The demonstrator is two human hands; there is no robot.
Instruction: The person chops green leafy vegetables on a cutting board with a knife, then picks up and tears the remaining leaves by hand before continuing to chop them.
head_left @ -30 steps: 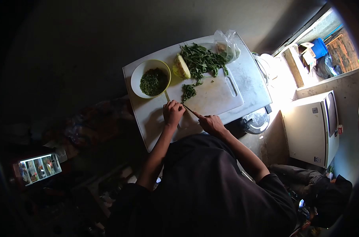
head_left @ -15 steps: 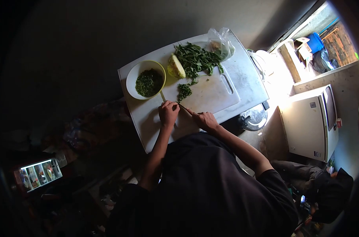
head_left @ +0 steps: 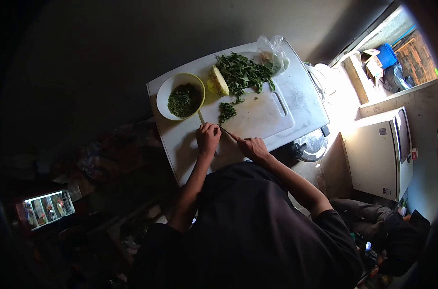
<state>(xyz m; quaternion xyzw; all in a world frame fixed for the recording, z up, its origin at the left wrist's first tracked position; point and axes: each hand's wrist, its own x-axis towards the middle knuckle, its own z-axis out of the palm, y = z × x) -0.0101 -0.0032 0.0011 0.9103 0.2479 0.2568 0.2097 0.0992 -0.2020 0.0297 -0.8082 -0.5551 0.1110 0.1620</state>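
Note:
My right hand [head_left: 252, 147] is wrapped round a knife [head_left: 228, 132] at the near edge of the white cutting board [head_left: 262, 118]. The blade points left toward my left hand [head_left: 209, 136], whose fingers are pressed together at the board's left corner on something I cannot make out. Chopped greens [head_left: 227, 111] lie just beyond the blade. A bowl [head_left: 163, 100] of finely cut greens [head_left: 183, 99] stands at the back left. Beside it is a cut pale-green vegetable [head_left: 219, 81], then a heap of whole leaves [head_left: 245, 72].
A clear plastic bag [head_left: 275, 58] lies at the far corner of the white table [head_left: 308, 98]. A lidded pot [head_left: 310, 145] is below its right edge. A white fridge [head_left: 373, 151] stands at right, with a person in a dark cap [head_left: 407, 241] near it.
The whole view has shifted slightly, with the table and its contents a little to the right. Both hands keep nearly the same pose and hold.

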